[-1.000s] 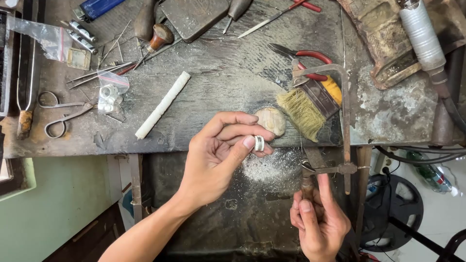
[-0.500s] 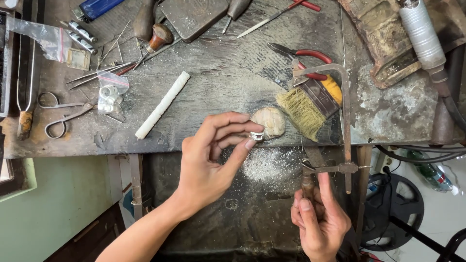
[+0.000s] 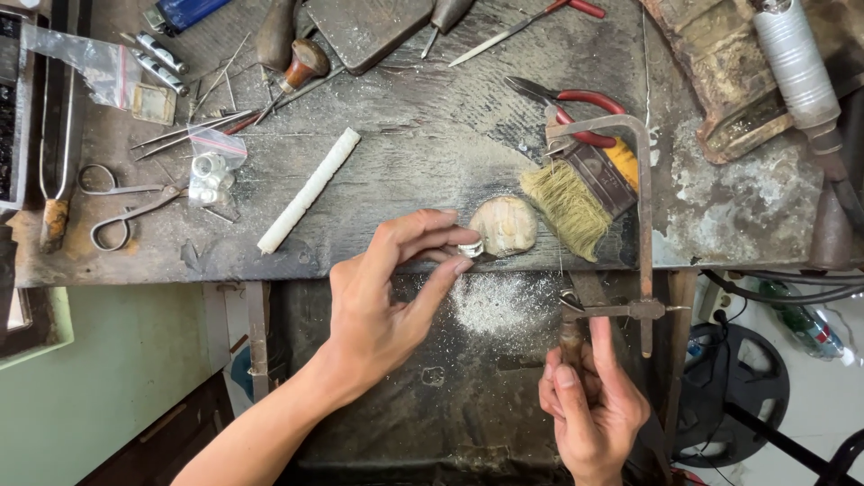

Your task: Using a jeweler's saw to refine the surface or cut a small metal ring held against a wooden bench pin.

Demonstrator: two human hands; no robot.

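Left hand [image 3: 387,297] pinches small silver ring [image 3: 471,248] at bench edge, 9 o'clock of pale lump [image 3: 504,225]. Right hand [image 3: 589,405] grips saw [image 3: 630,225] handle. Brace ring firmly, keep blade straight, strokes light.

A worn, scratched grey counter [image 3: 423,135] fills the upper part of the view, its surface dusty and stained. Below its front edge on the left, a pale green wall [image 3: 99,378] drops away beside a dark wooden leg [image 3: 259,337]. Below its right end, a light floor [image 3: 810,423] shows under black cables [image 3: 774,292].
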